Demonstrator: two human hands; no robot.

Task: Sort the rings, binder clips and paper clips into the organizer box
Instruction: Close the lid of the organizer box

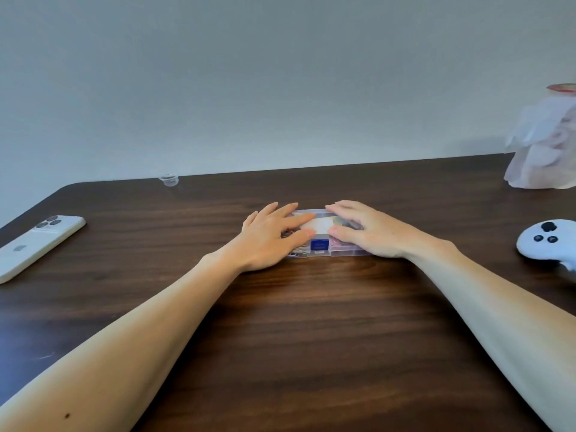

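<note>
Box: clear plastic rectangular organizer box [324,244] lies flat on the worktop, mid-frame, with its lid closed.
Axis: long side runs left to right across the view; one long edge faces the person, the other faces the wall.
Latch: small dark blue square clasp [319,245] sits at the middle of the near long edge; faint marks on it are too small to read.
Contents: small coloured and metallic bits show through the lid and near wall, but which kinds and which compartments cannot be told.
Left hand: left hand [268,236] rests palm down on the left half of the lid, fingers spread flat and pointing toward the centre, gripping nothing.
Right hand: right hand [367,232] lies palm down on the right half, fingers extended flat toward the centre, gripping nothing; the two hands' fingertips nearly meet above the clasp.
Worktop: dark brown wood-grain worktop [296,322] with a smooth, slightly glossy surface and a rounded far-left corner.
Phone: white smartphone [37,244] lies face down at far left, camera cluster up, logo on its back.
Controller: white rounded handheld controller [545,241] with black buttons, far right.
Cup: tiny clear plastic cup [168,179] at the far edge.
Wrapping: crumpled white translucent plastic bundle [542,145], far-right corner.
</note>
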